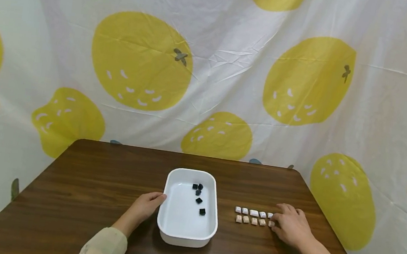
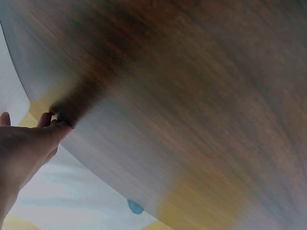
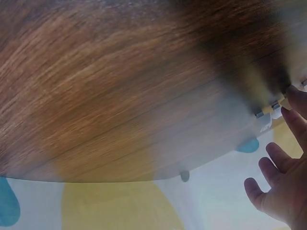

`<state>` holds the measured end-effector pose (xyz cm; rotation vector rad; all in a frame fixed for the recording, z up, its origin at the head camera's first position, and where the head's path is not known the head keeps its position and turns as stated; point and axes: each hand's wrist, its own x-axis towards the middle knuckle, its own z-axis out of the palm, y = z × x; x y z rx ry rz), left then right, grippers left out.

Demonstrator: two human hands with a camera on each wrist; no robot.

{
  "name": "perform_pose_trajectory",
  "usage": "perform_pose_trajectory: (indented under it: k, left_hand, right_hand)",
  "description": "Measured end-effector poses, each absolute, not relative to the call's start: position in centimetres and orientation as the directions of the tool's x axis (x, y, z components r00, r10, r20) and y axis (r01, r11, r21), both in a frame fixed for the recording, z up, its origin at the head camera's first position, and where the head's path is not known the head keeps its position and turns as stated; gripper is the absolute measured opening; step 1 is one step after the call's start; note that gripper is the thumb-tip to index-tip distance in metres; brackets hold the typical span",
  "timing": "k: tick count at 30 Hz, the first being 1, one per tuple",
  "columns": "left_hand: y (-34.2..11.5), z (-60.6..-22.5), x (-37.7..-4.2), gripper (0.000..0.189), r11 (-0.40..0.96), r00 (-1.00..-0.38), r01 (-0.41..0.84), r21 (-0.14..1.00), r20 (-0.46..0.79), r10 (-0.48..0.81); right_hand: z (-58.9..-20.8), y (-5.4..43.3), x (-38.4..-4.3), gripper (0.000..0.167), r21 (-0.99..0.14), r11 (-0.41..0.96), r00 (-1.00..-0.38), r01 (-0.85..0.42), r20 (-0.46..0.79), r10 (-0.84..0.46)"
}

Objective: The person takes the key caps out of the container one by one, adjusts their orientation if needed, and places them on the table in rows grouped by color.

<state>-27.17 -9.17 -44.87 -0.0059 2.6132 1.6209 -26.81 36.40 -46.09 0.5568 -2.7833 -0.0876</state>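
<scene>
My left hand (image 1: 144,205) holds the left rim of a white tray (image 1: 185,238), its thumb at the rim. Several black keycaps (image 1: 202,212) lie loose in the tray's right half. To the right of the tray are two rows of keycaps: white ones (image 1: 254,213) behind, beige ones (image 1: 254,221) in front. My right hand (image 1: 292,226) is at the right end of both rows, its thumb and index finger pinching the last beige keycap (image 1: 271,224), which they partly hide. In the right wrist view the other fingers of the right hand (image 3: 283,187) are spread.
A dark wood-grain table (image 1: 106,170) bears everything. Its right edge runs close beyond the right hand. A white curtain (image 1: 230,33) with yellow lemon shapes hangs behind the table and along its sides.
</scene>
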Motion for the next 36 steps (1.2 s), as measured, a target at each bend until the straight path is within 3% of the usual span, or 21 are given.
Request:
perform_pose_trajectory:
  k: [23, 29, 36]
  left_hand:
    - [-9.3, -44.6, -27.2, 0.041, 0.443, -0.998, -0.042, 0.895, -0.060, 0.027]
    - [-9.3, -44.6, -27.2, 0.041, 0.449, -0.998, -0.033, 0.893, -0.050, 0.026]
    - [-9.2, -44.8, -27.2, 0.040, 0.453, -0.998, -0.015, 0.891, -0.037, 0.041]
  right_hand:
    - [-45.6, 36.2, -26.9, 0.030, 0.103, 0.928, -0.874, -0.357, 0.313, -0.371]
    - [-44.0, 33.4, -27.6, 0.036, 0.060, 0.921, -0.842, -0.385, 0.385, -0.377]
    - [-42.8, 27.2, -28.8, 0.031, -0.088, 0.864, -0.791, -0.497, 0.456, -0.408]
